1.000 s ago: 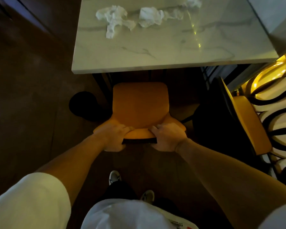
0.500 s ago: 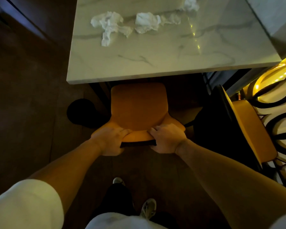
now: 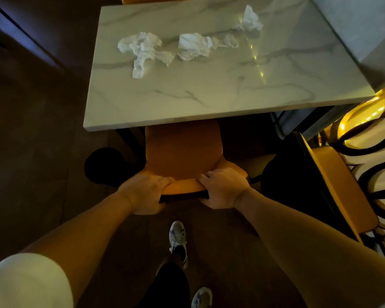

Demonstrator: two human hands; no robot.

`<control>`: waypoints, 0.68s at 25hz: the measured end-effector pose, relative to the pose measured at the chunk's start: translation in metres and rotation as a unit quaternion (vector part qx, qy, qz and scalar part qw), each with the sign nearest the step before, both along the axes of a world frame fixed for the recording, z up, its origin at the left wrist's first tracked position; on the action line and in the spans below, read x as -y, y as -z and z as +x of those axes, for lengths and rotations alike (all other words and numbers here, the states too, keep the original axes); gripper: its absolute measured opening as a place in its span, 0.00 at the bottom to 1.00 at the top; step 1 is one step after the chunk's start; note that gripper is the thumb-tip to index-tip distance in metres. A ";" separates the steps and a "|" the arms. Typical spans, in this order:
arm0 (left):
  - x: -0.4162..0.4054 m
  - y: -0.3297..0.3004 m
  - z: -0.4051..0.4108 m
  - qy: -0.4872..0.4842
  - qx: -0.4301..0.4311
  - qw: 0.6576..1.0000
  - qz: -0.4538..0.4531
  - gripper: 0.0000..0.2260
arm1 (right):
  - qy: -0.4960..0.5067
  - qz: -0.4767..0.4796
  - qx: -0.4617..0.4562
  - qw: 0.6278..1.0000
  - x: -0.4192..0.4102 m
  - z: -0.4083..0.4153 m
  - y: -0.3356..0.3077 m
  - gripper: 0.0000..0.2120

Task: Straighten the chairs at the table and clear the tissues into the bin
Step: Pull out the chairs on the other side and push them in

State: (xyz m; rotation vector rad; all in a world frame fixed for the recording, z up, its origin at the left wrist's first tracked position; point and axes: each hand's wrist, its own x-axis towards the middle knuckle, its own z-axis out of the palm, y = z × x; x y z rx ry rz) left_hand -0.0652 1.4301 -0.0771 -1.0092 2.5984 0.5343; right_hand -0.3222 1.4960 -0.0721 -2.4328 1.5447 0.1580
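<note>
Gripping the top edge of the orange chair [image 3: 182,156], the left hand [image 3: 142,193] and right hand [image 3: 222,188] curl their fingers over the backrest, thumbs hidden behind it. The chair's seat runs from the hands toward 12 o'clock, its front part tucked under the near edge of the marble table [image 3: 209,103], so its legs and front cannot be seen. A dark round shape [image 3: 105,166] at 9 o'clock of the chair is too dim to identify; whether it is a bin cannot be told. On the tabletop, toward 12 o'clock from the hands and well apart from them, lie crumpled tissues: a large one [image 3: 145,52] at the left, another [image 3: 195,46] just beside it, and a third [image 3: 249,20] farther toward 1 o'clock. A second chair [image 3: 333,181] stands at 3 o'clock, partly cut off by a striped surface [image 3: 378,170]. Two sneakers [image 3: 178,238] show at 6 o'clock.
</note>
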 end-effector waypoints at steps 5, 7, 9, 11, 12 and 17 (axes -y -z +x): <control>0.023 -0.007 -0.009 0.005 0.008 1.000 -0.010 0.34 | 0.001 -0.011 -0.004 1.000 0.026 -0.004 -0.004 0.28; 0.033 -0.010 -0.013 -0.004 -0.002 1.000 -0.009 0.33 | 0.001 -0.014 -0.002 1.000 0.037 -0.006 -0.005 0.27; 0.044 -0.012 -0.016 -0.005 -0.003 1.000 -0.015 0.33 | 0.002 -0.020 0.001 1.000 0.048 -0.008 -0.005 0.27; 0.053 -0.014 -0.019 -0.004 0.000 1.000 -0.017 0.33 | 0.004 -0.025 0.002 1.000 0.057 -0.011 -0.005 0.27; 0.057 -0.014 -0.019 -0.004 -0.001 1.000 -0.018 0.33 | 0.002 -0.027 0.002 1.000 0.061 -0.011 -0.005 0.27; 0.077 -0.014 -0.022 -0.010 -0.013 1.000 -0.017 0.32 | 0.003 -0.040 -0.002 0.999 0.083 -0.014 -0.004 0.28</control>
